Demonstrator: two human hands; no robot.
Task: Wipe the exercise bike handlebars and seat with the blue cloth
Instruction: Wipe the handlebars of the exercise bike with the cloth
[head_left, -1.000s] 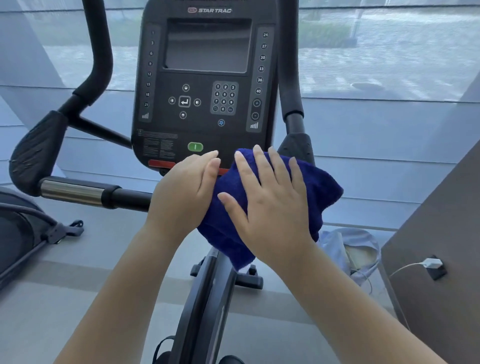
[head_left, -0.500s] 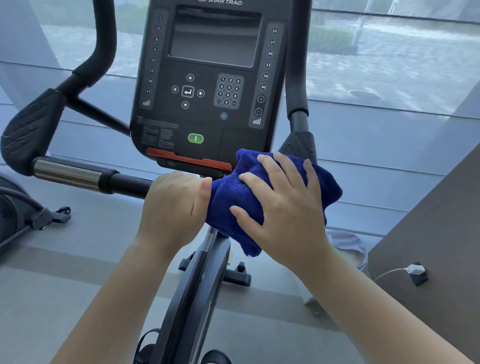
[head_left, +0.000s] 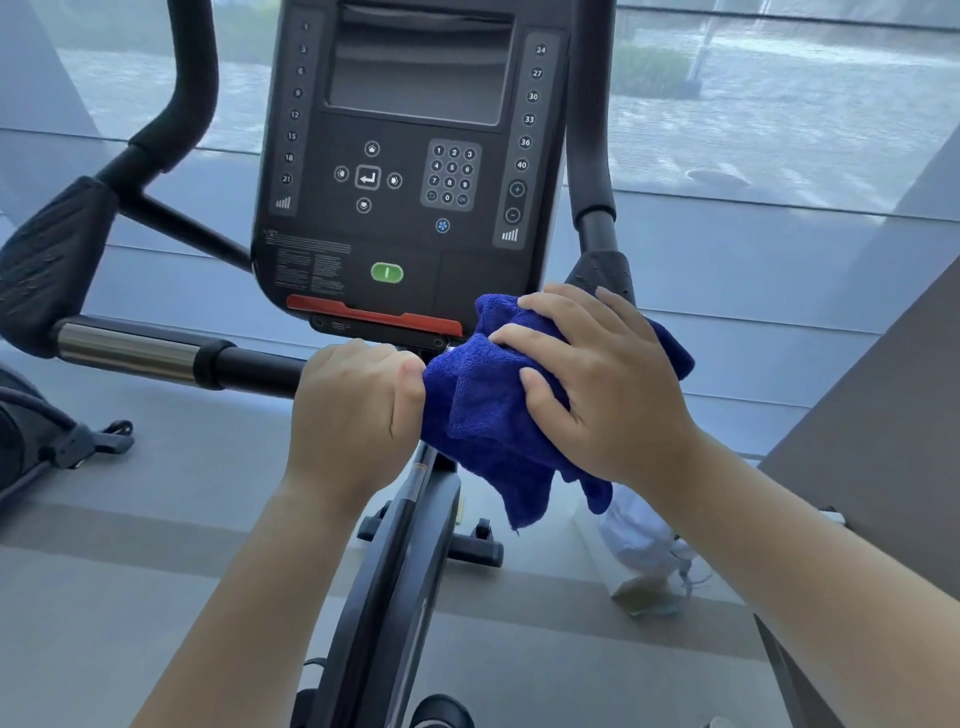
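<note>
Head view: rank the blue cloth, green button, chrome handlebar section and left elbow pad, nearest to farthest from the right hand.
1. blue cloth: under the right hand.
2. green button: up-left, on the console.
3. chrome handlebar section: far left, beyond the left hand.
4. left elbow pad: farthest left.

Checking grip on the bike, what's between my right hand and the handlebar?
In the head view, the blue cloth lies bunched under the right hand, covering the handlebar there; the left hand grips the bar bare, beside it.

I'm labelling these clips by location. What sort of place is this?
Most likely a gym or fitness room: an exercise bike console with level buttons, its handlebar, part of another machine at left, and big windows.
</note>
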